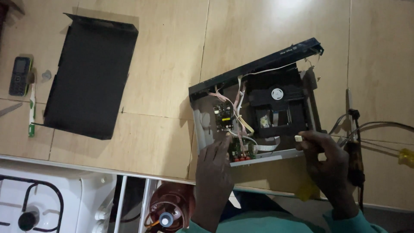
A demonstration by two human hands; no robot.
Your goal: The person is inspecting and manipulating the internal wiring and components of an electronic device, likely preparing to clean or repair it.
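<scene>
- i see the opened disc player (258,112) lying on the tiled floor (164,56), its circuit boards and disc drive bare.
- my left hand (213,172) rests its fingertips together on the green circuit board (239,149) at the near edge.
- my right hand (327,159) pinches a small white connector (298,138) beside the chassis.
- the black cover (88,77) lies well apart, a mobile phone (20,76) beyond it.

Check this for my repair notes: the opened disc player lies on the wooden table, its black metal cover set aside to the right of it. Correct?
Not quite. In the head view the black metal cover lies to the left of the opened disc player, not the right. Both do rest on the wooden table.
</scene>
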